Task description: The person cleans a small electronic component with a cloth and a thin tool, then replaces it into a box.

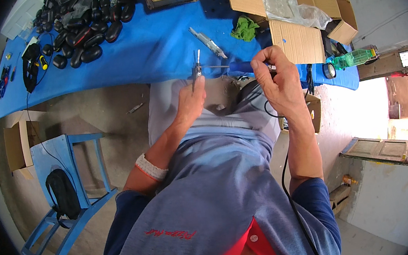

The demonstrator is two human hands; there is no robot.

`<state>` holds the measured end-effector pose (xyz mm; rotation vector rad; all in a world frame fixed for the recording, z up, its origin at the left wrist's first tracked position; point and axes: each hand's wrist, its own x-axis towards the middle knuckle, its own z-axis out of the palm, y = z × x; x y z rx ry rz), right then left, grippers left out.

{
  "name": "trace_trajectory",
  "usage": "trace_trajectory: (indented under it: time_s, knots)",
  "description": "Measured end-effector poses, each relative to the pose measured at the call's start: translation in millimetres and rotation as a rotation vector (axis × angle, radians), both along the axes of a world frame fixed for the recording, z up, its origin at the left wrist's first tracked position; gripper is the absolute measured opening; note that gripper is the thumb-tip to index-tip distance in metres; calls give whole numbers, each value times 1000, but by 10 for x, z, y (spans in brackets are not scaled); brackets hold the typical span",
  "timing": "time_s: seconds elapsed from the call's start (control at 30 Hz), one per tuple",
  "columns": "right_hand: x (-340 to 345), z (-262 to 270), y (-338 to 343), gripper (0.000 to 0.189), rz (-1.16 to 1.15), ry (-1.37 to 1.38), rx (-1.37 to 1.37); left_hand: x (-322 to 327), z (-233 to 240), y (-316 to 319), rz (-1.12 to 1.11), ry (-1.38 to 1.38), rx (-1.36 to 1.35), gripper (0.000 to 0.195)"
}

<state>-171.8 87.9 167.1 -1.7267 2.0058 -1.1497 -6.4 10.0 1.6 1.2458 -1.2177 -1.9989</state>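
My left hand (192,99) grips a small, narrow metal part (198,66) that points away from me, near the front edge of the blue-covered table (159,53). In my right hand (279,78) is a screwdriver (241,66) with a blue handle. Its thin shaft runs leftward, and the tip meets the side of the metal part; whether it sits in a screw cannot be made out. Just beyond both hands, a grey elongated assembly (208,43) lies slanted on the cloth.
Black computer mice (84,39) are heaped at the far left. A crumpled green cloth (245,28) lies beside an open cardboard box (297,41). To the right are a tape roll (329,71) and a green plastic bottle (353,58). A blue chair (55,154) carries a black bag (63,194).
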Motion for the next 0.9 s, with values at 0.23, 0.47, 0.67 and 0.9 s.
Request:
trace_trajectory:
  time_s: [0.23, 0.47, 0.67, 0.9]
  knots:
    - [81, -13, -30, 20, -80, -95, -117, -2, 19, 6, -4, -7, -15, 55]
    - [-28, 81, -55, 19, -17, 14, 59, -3, 31, 21, -1, 27, 10, 56]
    - [3, 86, -29, 14, -21, -33, 38, -8, -11, 24, 2, 43, 15, 55]
    - [-16, 121, -32, 17, -99, 34, 105, 0, 19, 26, 0, 56, 21, 55]
